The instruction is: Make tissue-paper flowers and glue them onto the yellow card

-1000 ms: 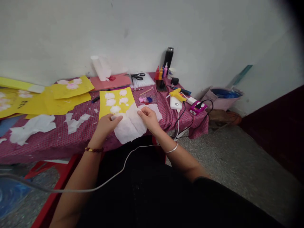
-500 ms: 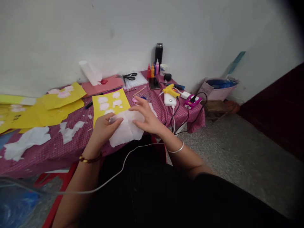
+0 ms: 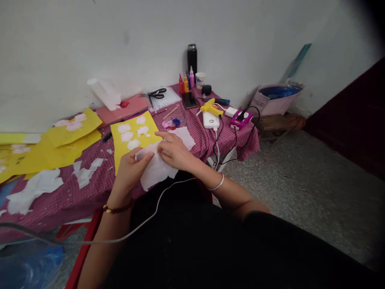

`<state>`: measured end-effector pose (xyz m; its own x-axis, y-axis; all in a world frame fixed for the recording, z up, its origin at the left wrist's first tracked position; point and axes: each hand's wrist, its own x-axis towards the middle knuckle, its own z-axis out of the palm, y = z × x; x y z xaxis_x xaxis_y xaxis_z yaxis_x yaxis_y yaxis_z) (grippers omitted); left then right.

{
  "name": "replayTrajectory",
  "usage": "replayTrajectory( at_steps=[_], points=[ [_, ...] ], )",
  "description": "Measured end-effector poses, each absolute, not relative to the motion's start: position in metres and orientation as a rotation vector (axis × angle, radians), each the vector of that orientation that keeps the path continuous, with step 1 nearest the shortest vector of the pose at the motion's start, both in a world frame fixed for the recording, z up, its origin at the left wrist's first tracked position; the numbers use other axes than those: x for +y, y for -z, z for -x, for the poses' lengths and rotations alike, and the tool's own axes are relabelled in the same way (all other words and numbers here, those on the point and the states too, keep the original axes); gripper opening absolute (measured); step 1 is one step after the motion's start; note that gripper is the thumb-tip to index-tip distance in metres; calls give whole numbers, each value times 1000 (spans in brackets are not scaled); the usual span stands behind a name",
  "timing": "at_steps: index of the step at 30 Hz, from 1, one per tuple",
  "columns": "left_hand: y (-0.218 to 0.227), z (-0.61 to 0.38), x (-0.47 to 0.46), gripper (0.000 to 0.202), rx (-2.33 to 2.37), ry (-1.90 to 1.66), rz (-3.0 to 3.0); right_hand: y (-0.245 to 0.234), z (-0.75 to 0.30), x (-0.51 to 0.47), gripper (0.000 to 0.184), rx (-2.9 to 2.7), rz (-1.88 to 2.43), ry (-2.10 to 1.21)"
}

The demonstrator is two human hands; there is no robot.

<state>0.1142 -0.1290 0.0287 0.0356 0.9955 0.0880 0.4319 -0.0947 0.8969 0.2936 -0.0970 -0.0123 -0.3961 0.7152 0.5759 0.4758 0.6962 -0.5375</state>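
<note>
A thin white tissue sheet hangs over the near edge of the table with the pink checked cloth. My left hand pinches its left top corner between thumb and fingers. My right hand grips the sheet's upper right part, fingers curled onto it. Just behind the hands lies a yellow paper sheet with several white tissue puffs stuck on it. Another white tissue piece lies to the right of my right hand.
More yellow sheets and torn white scraps cover the left of the table. At the back right stand scissors, paint bottles, a black flask, a phone, a yellow glue gun, a power bank with cables. A white cable crosses my lap.
My right hand has slid left across the tissue sheet toward my left hand and bunched it. The view has shifted right and down, so the table things sit further left.
</note>
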Motion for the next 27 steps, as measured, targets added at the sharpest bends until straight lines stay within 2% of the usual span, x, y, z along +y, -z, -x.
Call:
replayTrajectory(
  at_steps=[6,9,10,13,16,19,24,27],
  points=[
    [-19,-105,-128,30,1519,-1163,-1403,21,-300,-88,12,-1870,949,-497],
    [-15,-99,-128,28,1541,-1191,-1394,26,-300,-85,10,-1772,949,-683],
    [-14,-98,-128,28,1529,-1198,-1392,27,-299,-86,14,-1752,930,-768],
    [-13,-98,-129,27,1466,-1209,-1377,25,-299,-91,42,-1803,757,-895],
    [-12,-99,-128,28,1455,-1236,-1343,20,-301,-100,52,-2017,644,-832],
    [-11,-101,-126,27,1451,-1315,-1305,19,-301,-106,49,-2195,751,-774],
    [-5,-103,-123,26,1428,-1329,-1262,27,-288,-104,28,-2226,839,-692],
    [-1,-107,-122,29,1384,-1320,-1174,34,-279,-102,24,-2231,854,-676]
  ],
)
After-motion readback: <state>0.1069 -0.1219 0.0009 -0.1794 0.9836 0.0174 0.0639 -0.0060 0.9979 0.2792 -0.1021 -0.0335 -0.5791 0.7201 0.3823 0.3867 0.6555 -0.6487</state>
